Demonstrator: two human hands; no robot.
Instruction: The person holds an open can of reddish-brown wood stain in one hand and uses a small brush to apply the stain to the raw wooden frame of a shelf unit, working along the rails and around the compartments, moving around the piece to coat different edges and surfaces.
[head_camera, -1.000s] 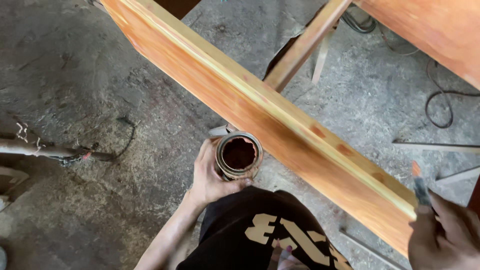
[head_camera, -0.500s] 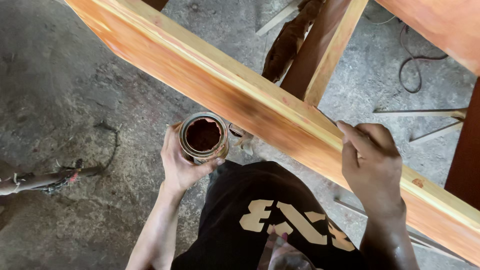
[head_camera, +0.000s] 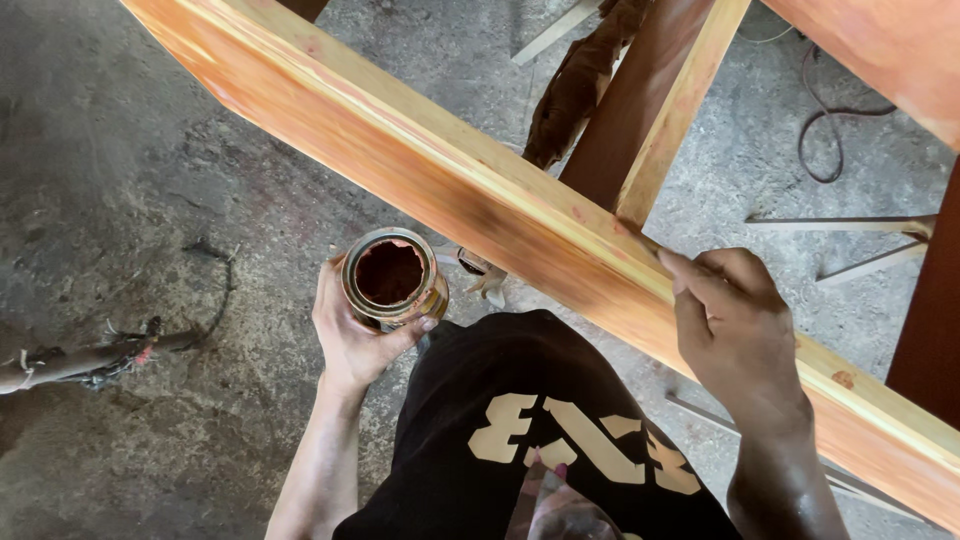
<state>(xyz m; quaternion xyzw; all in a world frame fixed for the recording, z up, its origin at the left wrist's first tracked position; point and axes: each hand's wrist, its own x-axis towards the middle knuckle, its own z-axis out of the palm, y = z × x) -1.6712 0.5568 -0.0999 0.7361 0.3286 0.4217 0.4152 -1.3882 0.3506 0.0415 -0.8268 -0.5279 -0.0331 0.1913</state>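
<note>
My left hand (head_camera: 350, 335) grips a small open tin can (head_camera: 393, 278) with dark reddish-brown stain inside, held upright below the long wooden beam (head_camera: 470, 200). The beam runs diagonally from upper left to lower right and is stained orange-brown. My right hand (head_camera: 735, 335) rests on the beam's top edge, fingers closed around a thin brush handle (head_camera: 645, 240) whose tip meets the joint with a cross rail (head_camera: 670, 110). The brush's bristles are hidden.
Rough concrete floor (head_camera: 150, 200) lies below. A dark rod with wire (head_camera: 80, 360) is at the left. A stained rag (head_camera: 575, 90) hangs near the cross rail. Cables (head_camera: 830, 150) and wood strips (head_camera: 850, 225) lie at the right. My black shorts (head_camera: 520, 430) fill the bottom.
My right hand has moved left along the beam toward the cross-rail joint. The can in my left hand has stayed about level; the view shifted slightly.
</note>
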